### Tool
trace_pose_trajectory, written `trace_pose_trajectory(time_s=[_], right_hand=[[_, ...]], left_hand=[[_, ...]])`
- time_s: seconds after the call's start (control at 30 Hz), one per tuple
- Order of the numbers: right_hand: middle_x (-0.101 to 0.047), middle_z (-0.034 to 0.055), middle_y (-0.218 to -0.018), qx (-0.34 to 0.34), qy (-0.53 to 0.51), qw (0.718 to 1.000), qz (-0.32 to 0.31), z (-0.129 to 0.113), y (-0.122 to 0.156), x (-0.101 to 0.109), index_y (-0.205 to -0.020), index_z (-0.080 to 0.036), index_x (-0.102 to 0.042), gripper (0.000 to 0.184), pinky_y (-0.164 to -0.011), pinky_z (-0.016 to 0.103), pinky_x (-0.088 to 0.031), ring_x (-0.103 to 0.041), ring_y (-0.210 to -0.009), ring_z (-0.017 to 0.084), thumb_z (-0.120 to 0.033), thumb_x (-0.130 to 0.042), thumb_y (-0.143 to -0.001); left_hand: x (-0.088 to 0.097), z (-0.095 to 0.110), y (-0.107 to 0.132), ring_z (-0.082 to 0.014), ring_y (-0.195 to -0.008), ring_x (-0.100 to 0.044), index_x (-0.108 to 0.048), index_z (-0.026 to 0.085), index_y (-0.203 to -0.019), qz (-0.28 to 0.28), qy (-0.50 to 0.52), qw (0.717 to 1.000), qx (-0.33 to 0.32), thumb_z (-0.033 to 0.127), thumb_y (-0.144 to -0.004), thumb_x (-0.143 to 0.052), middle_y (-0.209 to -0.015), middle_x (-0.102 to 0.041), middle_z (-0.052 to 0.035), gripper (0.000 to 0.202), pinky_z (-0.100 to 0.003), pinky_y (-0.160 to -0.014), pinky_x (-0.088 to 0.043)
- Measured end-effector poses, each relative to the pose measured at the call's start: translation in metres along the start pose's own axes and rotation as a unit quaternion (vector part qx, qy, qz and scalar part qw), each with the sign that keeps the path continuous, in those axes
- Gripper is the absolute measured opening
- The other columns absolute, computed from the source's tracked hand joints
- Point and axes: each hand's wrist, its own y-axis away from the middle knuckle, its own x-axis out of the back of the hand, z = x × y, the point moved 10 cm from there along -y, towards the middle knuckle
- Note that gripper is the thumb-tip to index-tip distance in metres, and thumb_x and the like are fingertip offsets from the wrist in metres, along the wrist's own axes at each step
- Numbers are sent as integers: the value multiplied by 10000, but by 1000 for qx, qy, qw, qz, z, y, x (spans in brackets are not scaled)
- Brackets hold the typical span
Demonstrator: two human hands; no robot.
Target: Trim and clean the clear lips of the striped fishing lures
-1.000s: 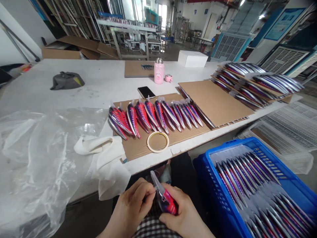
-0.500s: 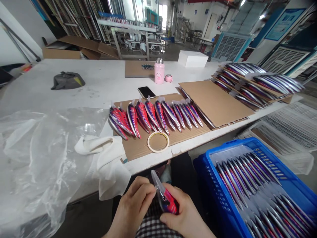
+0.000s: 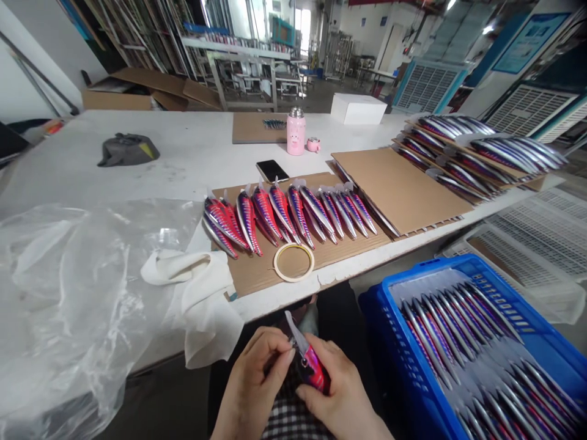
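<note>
My right hand (image 3: 342,382) is wrapped round the body of a red and purple fishing lure (image 3: 312,366), its clear lip pointing up and away from me. My left hand (image 3: 257,376) pinches thumb and forefinger together right at the lure's head; whatever lies between those fingertips is too small to make out. Both hands are over my lap, in front of the table edge. On a cardboard sheet (image 3: 257,278) lies a row of similar lures (image 3: 277,208), heads away from me. Before the row, a roll of masking tape (image 3: 277,272) rests on the cardboard.
Right of me stands a blue crate (image 3: 394,299) holding rows of lures. Cardboard layers with lures (image 3: 499,153) are stacked at the table's right. A plastic bag (image 3: 92,293) and white cloth (image 3: 206,281) lie left. Farther back are a phone (image 3: 272,170) and pink bottle (image 3: 296,135).
Both hands have shifted slightly to the right with the lure. The left fingertips have turned a little, still pinching at its head. Nothing on the table has moved.
</note>
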Motion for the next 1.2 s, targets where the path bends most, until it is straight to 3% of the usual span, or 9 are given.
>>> trace_pose_trajectory(time_s=[0.23,0.43,0.63,0.83,1.0,1.2], right_hand=[[-661,125,-1243,33,35,999,24,0,3,0,-1322,-187,-522,700,-1029,499,-452,-627,-1123,298,-95,-649,-641],[-674,145,-1219,69,84,993,51,-3,6,2,-1308,-147,-531,684,-979,504,-505,-652,-1090,315,-96,-635,-634],[-672,149,-1221,70,121,990,28,-5,6,-1,-1313,-130,-522,675,-989,486,-507,-655,-1086,304,-90,-633,-648],[-666,131,-1231,95,124,986,50,-9,9,-1,-1334,-147,-499,672,-963,477,-534,-651,-1077,301,-88,-634,-678],[-692,133,-1175,119,131,982,72,-14,11,0,-1316,-148,-510,656,-925,465,-559,-672,-1016,295,-77,-629,-675],[-690,155,-1173,107,127,985,49,-14,8,-1,-1300,-112,-526,635,-945,488,-541,-669,-1027,311,-78,-640,-677]], left_hand=[[-3,0,-3,-149,-762,-589,-562,215,-729,5,25,999,23,176,-850,-546,-834,-556,-5,129,-256,-678,-507],[-3,1,-5,-153,-725,-596,-545,210,-698,14,22,999,45,162,-811,-555,-799,-561,-4,124,-261,-641,-507],[-1,0,-5,-160,-710,-606,-561,209,-673,16,37,998,46,186,-804,-567,-766,-589,-8,134,-270,-650,-521],[1,0,-3,-155,-667,-611,-550,214,-678,29,42,996,68,184,-789,-572,-720,-607,-3,117,-253,-624,-530],[-1,-7,0,-159,-654,-621,-567,211,-722,13,56,993,107,232,-815,-567,-693,-616,0,96,-262,-636,-527],[-8,-20,1,-159,-658,-609,-581,207,-778,-30,104,983,145,264,-825,-569,-702,-636,2,75,-259,-626,-488]])
